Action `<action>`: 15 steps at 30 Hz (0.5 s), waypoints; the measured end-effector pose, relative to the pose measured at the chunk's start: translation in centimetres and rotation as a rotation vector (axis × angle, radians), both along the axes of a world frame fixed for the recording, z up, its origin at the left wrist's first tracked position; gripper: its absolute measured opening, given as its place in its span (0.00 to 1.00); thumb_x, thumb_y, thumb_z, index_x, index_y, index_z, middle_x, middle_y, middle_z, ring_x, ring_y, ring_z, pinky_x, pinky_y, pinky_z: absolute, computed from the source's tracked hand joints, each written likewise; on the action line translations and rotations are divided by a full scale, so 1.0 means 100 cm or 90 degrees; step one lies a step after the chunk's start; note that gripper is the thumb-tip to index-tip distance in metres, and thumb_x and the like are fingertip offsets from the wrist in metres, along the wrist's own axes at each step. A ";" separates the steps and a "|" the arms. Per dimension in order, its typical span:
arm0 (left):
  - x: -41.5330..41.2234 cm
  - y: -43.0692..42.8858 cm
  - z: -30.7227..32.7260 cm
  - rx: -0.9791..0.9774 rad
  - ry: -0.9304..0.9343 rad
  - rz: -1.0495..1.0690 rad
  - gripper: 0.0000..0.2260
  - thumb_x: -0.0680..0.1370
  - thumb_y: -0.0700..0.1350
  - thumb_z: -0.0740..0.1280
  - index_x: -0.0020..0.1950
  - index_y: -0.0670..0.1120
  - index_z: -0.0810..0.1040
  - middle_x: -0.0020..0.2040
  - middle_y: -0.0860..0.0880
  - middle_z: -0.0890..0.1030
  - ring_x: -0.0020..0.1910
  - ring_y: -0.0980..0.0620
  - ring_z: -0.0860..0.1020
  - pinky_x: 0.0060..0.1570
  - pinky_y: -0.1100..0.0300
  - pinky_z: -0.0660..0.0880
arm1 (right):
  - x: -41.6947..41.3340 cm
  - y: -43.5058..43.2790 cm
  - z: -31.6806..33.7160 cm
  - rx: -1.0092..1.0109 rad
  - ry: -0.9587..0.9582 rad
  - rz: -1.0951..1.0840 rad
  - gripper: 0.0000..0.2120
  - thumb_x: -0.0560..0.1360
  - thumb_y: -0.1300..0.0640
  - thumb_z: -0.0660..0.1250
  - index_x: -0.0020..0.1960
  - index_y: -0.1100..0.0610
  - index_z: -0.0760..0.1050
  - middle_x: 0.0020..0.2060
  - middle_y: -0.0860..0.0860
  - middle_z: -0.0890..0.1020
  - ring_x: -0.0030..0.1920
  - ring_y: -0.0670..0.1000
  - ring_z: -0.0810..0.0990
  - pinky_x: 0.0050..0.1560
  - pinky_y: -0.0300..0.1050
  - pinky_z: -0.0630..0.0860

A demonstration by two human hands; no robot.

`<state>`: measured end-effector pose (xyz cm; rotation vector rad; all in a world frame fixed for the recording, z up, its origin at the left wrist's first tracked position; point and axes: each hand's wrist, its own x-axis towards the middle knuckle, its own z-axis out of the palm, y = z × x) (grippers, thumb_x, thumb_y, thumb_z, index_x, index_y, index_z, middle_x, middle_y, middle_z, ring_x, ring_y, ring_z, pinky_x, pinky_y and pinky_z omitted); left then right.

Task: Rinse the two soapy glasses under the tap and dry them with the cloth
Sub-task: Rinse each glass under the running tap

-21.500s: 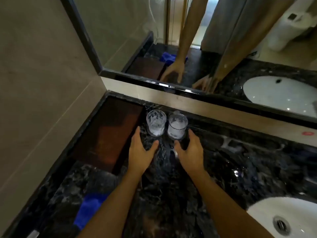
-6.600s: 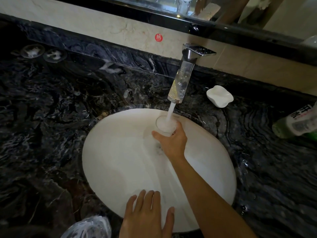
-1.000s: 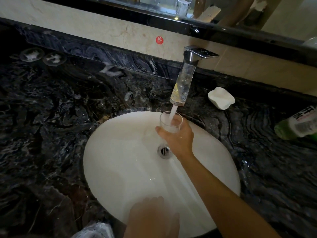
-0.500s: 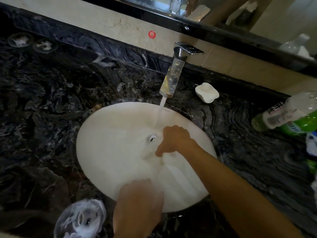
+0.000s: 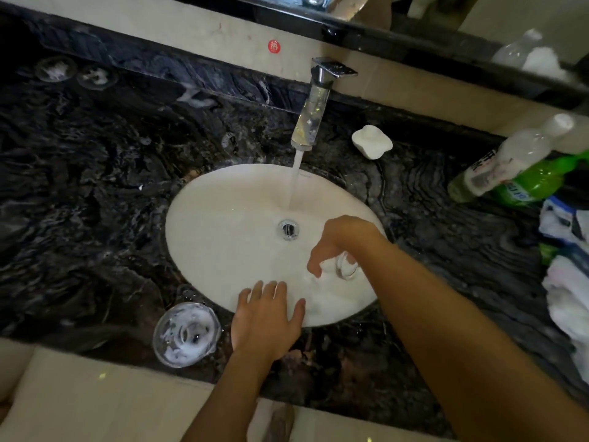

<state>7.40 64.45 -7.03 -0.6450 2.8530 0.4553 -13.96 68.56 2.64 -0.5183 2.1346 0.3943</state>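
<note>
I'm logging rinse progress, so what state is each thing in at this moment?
Tap: running, stream falling into the basin.
Held glass: tipped sideways over the basin, clear of the stream.
Soapy glass: upright on the counter, foam inside.
Right hand: grips the held glass.
Left hand: flat on the basin rim, fingers spread.
Green bottle: lying on its side.

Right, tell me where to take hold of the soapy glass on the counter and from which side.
The soapy glass stands upright, mouth up, near the front edge of the counter, foam inside. Wrap its round side wall at mid-height, coming from the basin side on its right; a rim pinch would likely slip.
</note>
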 end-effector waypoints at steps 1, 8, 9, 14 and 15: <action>0.000 0.000 0.000 -0.001 -0.003 -0.003 0.26 0.81 0.63 0.52 0.65 0.48 0.79 0.63 0.48 0.82 0.65 0.44 0.77 0.67 0.46 0.69 | 0.004 0.006 0.001 -0.021 0.004 -0.013 0.37 0.59 0.42 0.80 0.61 0.58 0.75 0.48 0.54 0.81 0.45 0.55 0.83 0.41 0.44 0.82; -0.001 -0.001 0.006 -0.006 -0.038 -0.022 0.28 0.82 0.63 0.50 0.70 0.48 0.75 0.68 0.48 0.79 0.69 0.46 0.74 0.70 0.46 0.65 | 0.047 0.055 -0.005 -0.244 0.007 -0.159 0.39 0.58 0.31 0.76 0.59 0.55 0.76 0.55 0.50 0.80 0.46 0.49 0.77 0.40 0.43 0.74; 0.000 -0.001 0.007 -0.004 -0.038 -0.023 0.27 0.82 0.63 0.50 0.71 0.47 0.75 0.68 0.47 0.79 0.69 0.46 0.74 0.70 0.46 0.65 | 0.059 0.066 -0.004 -0.291 0.022 -0.188 0.37 0.59 0.33 0.77 0.60 0.53 0.76 0.56 0.49 0.80 0.50 0.49 0.77 0.43 0.43 0.73; 0.001 0.001 0.014 0.003 -0.035 -0.020 0.26 0.83 0.62 0.53 0.70 0.45 0.75 0.68 0.46 0.79 0.69 0.45 0.74 0.69 0.47 0.65 | 0.130 0.129 -0.016 -0.639 0.152 -0.349 0.33 0.60 0.43 0.84 0.60 0.49 0.75 0.52 0.44 0.82 0.52 0.45 0.81 0.51 0.36 0.78; 0.001 0.001 0.014 0.002 -0.036 -0.023 0.27 0.83 0.62 0.53 0.70 0.45 0.75 0.68 0.46 0.79 0.69 0.45 0.74 0.70 0.47 0.65 | 0.142 0.138 -0.020 -0.683 0.174 -0.366 0.33 0.60 0.46 0.85 0.61 0.50 0.76 0.53 0.44 0.83 0.53 0.44 0.81 0.53 0.33 0.77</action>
